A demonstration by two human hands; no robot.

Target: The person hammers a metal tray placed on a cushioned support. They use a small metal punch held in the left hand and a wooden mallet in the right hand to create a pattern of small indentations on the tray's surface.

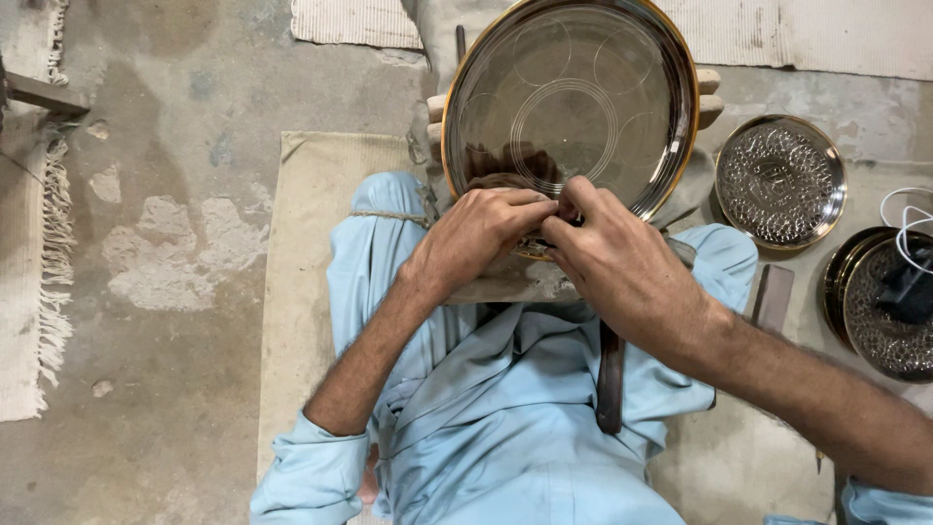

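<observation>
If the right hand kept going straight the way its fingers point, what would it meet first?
The right hand points up-left, and its fingers already meet the left hand at the near rim of the large round metal tray. It would likely press into those fingers first; depth is unclear.

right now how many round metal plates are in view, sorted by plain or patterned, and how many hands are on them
Plain engraved-circle brass tray, under both hands: 1
Embossed patterned plates, one beside it, one at the right edge: 2
Hands, left hand and right hand, at the plain tray's lower rim: 2
Total: 3 plates, 2 hands
</observation>
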